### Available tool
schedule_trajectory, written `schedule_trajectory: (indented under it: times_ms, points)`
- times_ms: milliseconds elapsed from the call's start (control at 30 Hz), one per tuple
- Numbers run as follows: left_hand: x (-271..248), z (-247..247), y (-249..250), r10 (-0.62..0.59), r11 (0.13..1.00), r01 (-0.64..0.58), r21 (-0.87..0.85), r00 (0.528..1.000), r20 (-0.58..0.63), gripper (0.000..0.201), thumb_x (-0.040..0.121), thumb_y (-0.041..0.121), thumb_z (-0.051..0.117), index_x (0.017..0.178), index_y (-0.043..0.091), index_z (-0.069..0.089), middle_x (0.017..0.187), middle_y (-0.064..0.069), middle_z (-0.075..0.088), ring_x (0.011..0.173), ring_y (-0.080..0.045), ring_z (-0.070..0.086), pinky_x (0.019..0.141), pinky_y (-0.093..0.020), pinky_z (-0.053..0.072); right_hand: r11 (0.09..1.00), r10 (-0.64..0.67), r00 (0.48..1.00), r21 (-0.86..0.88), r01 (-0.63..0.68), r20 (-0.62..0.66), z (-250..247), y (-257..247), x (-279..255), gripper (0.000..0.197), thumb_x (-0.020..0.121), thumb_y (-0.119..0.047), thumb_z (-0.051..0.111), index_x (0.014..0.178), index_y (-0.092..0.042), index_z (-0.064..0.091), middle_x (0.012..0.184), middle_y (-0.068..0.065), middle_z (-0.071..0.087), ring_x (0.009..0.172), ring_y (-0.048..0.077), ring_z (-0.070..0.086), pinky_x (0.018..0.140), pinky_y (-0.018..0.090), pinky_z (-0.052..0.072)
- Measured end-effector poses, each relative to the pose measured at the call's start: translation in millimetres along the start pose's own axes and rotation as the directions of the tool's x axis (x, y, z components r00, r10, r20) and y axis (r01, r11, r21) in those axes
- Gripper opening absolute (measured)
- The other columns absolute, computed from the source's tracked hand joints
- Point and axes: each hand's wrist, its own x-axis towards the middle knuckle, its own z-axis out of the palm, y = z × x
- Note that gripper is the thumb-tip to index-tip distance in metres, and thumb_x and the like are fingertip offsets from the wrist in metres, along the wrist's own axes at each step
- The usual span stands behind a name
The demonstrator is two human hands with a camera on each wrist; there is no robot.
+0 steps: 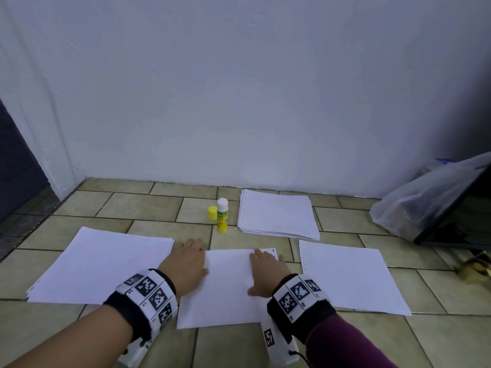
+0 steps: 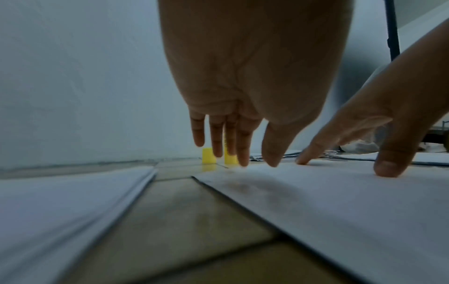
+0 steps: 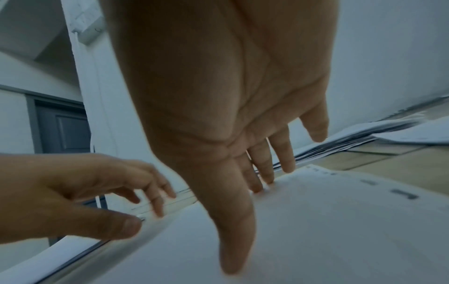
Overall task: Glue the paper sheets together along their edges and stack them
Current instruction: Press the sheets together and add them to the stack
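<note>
White paper sheet (image 1: 228,285) lay on the tiled floor (image 1: 159,208) under both hands in the head view, long axis running away from the person; left hand (image 1: 186,264) at its left edge, right hand (image 1: 263,272) flat on top. From the left wrist, straight fingers (image 2: 243,146) reached that edge. From the right wrist, spread fingertips (image 3: 257,184) pressed down. Glue stick (image 1: 222,215) stood uncapped beyond, nearer the left hand.
</note>
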Motion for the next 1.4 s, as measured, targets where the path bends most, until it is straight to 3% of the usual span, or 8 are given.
schedule_trajectory:
  times_ms: [133,267,433,633,767,1033,1200,1400]
  points:
    - [0.8,12.5,10.8,0.239,0.951,-0.234,-0.200,0.971,-0.003,0.052,0.098,0.018,0.044,0.147,0.013,0.028,0.156,0.001,0.016,0.142,-0.016,0.022,0.113,-0.023,0.020,0.995,0.056,0.995,-0.080,-0.063,-0.086,-5.2,-16.7,-0.4,0.059,0.087,-0.023,0.061,0.139,-0.014,0.037,0.144,0.016,0.025,0.136,0.035,0.018,0.103,0.047,0.031]
    - [-5.1,17.6,7.5,0.222,0.962,-0.217,-0.165,0.975,0.008,0.046,0.098,0.030,0.045,0.142,0.017,0.037,0.140,0.001,0.038,0.129,-0.015,0.036,0.105,-0.029,0.034,0.997,0.076,0.989,-0.015,-0.078,-0.127,-2.3,-28.0,-0.7,0.041,0.092,-0.013,0.047,0.132,-0.009,0.040,0.137,0.017,0.036,0.128,0.033,0.032,0.099,0.042,0.037]
    - [-10.0,9.2,9.0,0.142,0.973,-0.138,-0.183,0.990,0.007,0.033,0.097,0.038,0.049,0.120,0.016,0.054,0.120,0.000,0.050,0.110,-0.017,0.051,0.087,-0.025,0.038,0.997,0.064,0.994,0.057,-0.059,-0.090,7.7,-51.2,3.0,0.059,0.093,-0.046,0.050,0.135,-0.007,0.036,0.137,0.014,0.035,0.127,0.033,0.034,0.100,0.045,0.036]
    - [-2.5,10.0,1.8,0.162,0.981,-0.129,-0.148,0.958,0.237,0.119,0.059,0.082,0.006,0.153,0.010,-0.001,0.161,-0.003,-0.008,0.149,-0.015,-0.001,0.120,-0.037,0.009,0.994,-0.092,0.994,0.046,0.094,-0.056,12.7,-54.3,11.7,0.078,0.096,-0.045,0.047,0.151,-0.007,0.007,0.159,0.008,0.006,0.146,0.026,0.006,0.115,0.055,0.010]
    - [0.9,15.8,-1.2,0.146,0.989,-0.140,-0.042,0.941,0.305,0.086,0.096,0.061,0.027,0.152,0.008,-0.012,0.160,-0.007,-0.017,0.148,-0.015,-0.008,0.119,-0.038,0.002,0.984,-0.133,0.991,0.122,0.133,-0.011,9.9,-32.0,7.8,0.077,0.098,-0.043,0.043,0.153,-0.014,-0.003,0.160,-0.001,-0.008,0.148,0.014,-0.001,0.118,0.049,-0.002]
    - [-0.9,7.6,1.1,0.149,0.988,-0.133,-0.075,0.950,0.276,0.084,0.097,0.052,0.040,0.153,0.011,-0.006,0.161,-0.002,-0.012,0.148,-0.014,0.000,0.120,-0.033,0.007,0.990,-0.019,1.000,0.140,0.017,0.009,4.8,19.2,-1.4,0.099,0.084,-0.062,0.056,0.153,-0.015,0.003,0.161,0.000,0.001,0.147,0.014,0.010,0.117,0.050,0.002]
    - [-5.4,-5.0,-0.4,0.107,0.994,-0.101,-0.042,0.979,0.175,0.064,0.093,0.059,0.043,0.137,0.015,0.038,0.142,-0.003,0.036,0.128,-0.019,0.038,0.100,-0.032,0.033,0.998,0.057,0.990,-0.020,-0.060,-0.129,1.0,2.7,-6.4,0.077,0.079,-0.047,0.069,0.138,-0.012,0.035,0.137,0.011,0.031,0.128,0.031,0.031,0.100,0.043,0.037]
    - [-7.8,-4.0,-14.1,0.073,0.990,-0.051,-0.133,0.984,0.164,0.023,0.090,0.034,0.059,0.110,0.022,0.057,0.114,0.007,0.051,0.108,-0.013,0.052,0.088,-0.024,0.041,0.993,-0.035,0.997,0.108,0.042,-0.071,7.5,-7.5,-5.7,0.056,0.088,-0.025,0.057,0.137,-0.011,0.034,0.135,0.011,0.032,0.123,0.030,0.035,0.095,0.042,0.045]
